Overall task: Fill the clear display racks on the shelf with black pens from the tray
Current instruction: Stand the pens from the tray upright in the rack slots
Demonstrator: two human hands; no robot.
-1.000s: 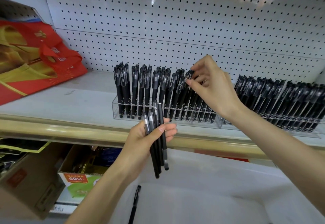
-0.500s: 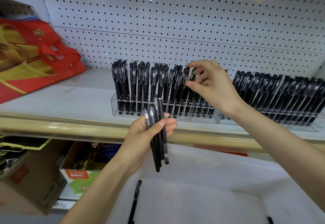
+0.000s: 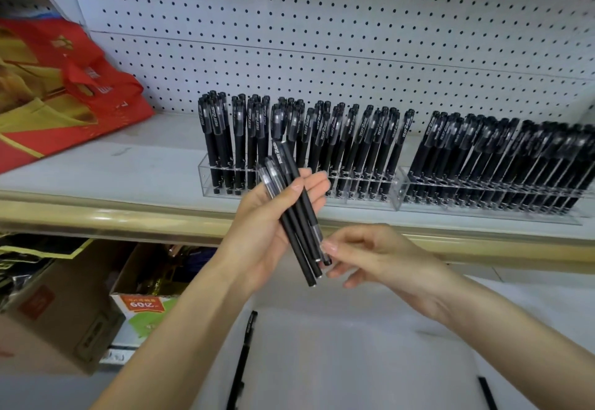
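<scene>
My left hand [image 3: 273, 226] grips a fan of black pens [image 3: 301, 229] just in front of the left rack [image 3: 206, 178]. My right hand [image 3: 383, 258], loosely curled, sits at their lower ends and holds nothing. The pens are probably light, stiff and smooth, so I'd pinch one barrel low.

Black capped pens [image 3: 322, 139] stand in two clear racks [image 3: 206, 178] on the shelf [image 3: 128, 168]; two loose pens [image 3: 244, 355] lie in the white tray [image 3: 354, 361]

Red-and-gold bag [image 3: 64, 88] far left; white pegboard [image 3: 354, 23] behind; brown cardboard box [image 3: 64, 313], green-orange carton [image 3: 145, 310] below.
</scene>
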